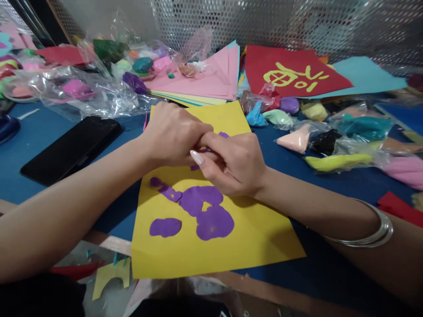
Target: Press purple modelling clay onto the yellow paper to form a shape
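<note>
A yellow sheet of paper (257, 246) lies on the blue table and hangs a little over its front edge. Flattened purple clay pieces (214, 223) are stuck on its middle and left, with more purple partly showing behind my hands. Over the upper part of the sheet, my left hand (176, 134) is closed and meets my right hand (234, 165). The right hand's fingers are curled too, its thumb with a long pale nail pointing left. What the fingers hold, if anything, is hidden between the two hands.
A black phone (71, 149) lies to the left. Bagged coloured clay (366, 127) is spread on the right, with more bags at the back left. Pink paper (205, 75) and a red sheet with yellow shapes (294, 72) lie at the back, before a perforated metal panel (264, 22).
</note>
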`<state>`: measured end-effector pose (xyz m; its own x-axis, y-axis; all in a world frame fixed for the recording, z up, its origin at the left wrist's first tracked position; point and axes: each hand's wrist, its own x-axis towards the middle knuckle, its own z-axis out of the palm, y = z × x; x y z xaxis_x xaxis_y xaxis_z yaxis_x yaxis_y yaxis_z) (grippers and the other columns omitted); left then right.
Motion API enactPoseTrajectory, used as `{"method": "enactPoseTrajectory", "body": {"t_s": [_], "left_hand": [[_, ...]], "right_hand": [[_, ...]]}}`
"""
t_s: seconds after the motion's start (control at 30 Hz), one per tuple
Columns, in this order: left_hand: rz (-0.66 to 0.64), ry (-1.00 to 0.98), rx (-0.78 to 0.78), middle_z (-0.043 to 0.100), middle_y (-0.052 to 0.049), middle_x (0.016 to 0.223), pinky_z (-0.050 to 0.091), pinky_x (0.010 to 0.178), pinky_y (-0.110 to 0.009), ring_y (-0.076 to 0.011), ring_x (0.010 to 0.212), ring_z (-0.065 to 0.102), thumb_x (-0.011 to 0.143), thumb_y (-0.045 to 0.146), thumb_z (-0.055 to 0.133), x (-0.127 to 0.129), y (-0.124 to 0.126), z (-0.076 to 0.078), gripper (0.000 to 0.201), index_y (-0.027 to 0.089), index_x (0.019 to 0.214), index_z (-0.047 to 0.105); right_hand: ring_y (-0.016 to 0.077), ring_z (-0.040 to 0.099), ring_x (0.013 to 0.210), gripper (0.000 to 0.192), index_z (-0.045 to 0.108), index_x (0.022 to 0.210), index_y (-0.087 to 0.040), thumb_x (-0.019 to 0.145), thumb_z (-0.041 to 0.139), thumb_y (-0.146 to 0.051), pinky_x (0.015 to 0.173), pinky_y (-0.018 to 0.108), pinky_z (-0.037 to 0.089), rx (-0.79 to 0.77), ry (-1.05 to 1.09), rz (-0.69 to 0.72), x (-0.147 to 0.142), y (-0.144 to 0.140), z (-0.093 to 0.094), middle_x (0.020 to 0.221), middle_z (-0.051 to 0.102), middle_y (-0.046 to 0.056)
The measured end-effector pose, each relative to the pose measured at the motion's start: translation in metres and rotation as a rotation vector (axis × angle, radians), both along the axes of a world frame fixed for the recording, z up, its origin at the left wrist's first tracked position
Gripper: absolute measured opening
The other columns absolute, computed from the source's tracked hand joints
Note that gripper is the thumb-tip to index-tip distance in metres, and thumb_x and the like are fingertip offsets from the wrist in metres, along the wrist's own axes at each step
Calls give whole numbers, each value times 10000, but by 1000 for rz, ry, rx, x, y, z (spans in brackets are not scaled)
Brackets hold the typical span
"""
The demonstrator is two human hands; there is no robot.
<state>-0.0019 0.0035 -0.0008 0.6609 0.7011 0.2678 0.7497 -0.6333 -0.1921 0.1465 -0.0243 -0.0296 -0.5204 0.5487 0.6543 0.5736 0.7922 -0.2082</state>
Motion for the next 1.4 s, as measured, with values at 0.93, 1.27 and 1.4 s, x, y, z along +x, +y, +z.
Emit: {"method": "enactPoseTrajectory", "body": {"t_s": [0.93,1.27,1.4], "left_hand": [[-284,26,18,427,11,423,188,445,-229,-73,395,329,667,408,343,2,-4,0,310,167,507,456],[-301,11,35,430,11,423,151,458,-230,-60,405,302,680,414,352,1,-3,-2,325,157,513,458],[-295,16,16,438,4,428,137,454,-239,-69,403,296,662,413,381,1,-2,-2,303,162,500,429]], "right_hand": [[66,381,394,395,568,483,-172,786,379,-341,433,216,245,173,-11,145,-1,6,-11,392,468,-23],[72,393,397,393,583,528,-171,809,365,-339,435,225,248,177,-3,188,1,8,-11,409,480,-20],[76,394,391,415,561,494,-172,809,351,-344,435,228,241,173,-10,168,0,7,-11,394,471,-19]]}}
